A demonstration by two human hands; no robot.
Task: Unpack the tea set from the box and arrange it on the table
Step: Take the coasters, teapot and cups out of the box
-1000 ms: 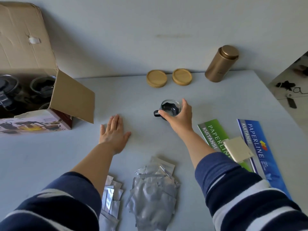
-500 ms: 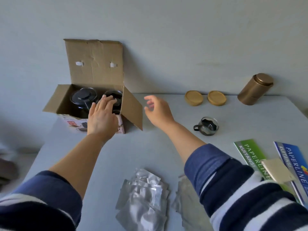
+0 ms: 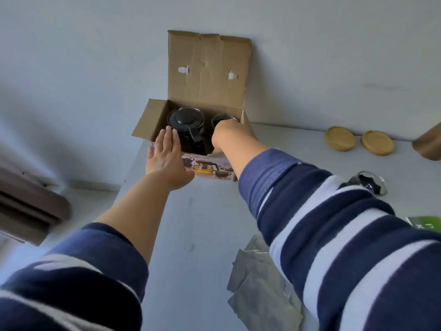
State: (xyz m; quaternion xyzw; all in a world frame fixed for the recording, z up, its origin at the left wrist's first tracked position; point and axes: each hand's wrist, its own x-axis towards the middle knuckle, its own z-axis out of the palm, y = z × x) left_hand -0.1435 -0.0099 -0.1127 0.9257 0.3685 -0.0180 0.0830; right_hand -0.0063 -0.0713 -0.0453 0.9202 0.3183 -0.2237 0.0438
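a pale grey table [image 3: 191,235] stands against a plain pale wall, its left edge dropping away to a floor with a dark, blurred piece of furniture. the open cardboard box [image 3: 207,75] sits at the table's far left corner, back flap upright against the wall. inside stands a dark teapot [image 3: 185,126] with its lid on, and a glass cup [image 3: 220,118] just beside it on the right. the left hand [image 3: 165,158] lies flat with fingers straight and together against the box's front wall, tips at the rim. the right hand [image 3: 228,134] reaches down into the box at the cup (its fingers are hidden, so their grip cannot be told). another glass cup [image 3: 368,183] stands well apart on the right, near two round wooden coasters [image 3: 358,139]. silver foil packets [image 3: 260,287] lie near the front edge; bare table stretches between them and the box.
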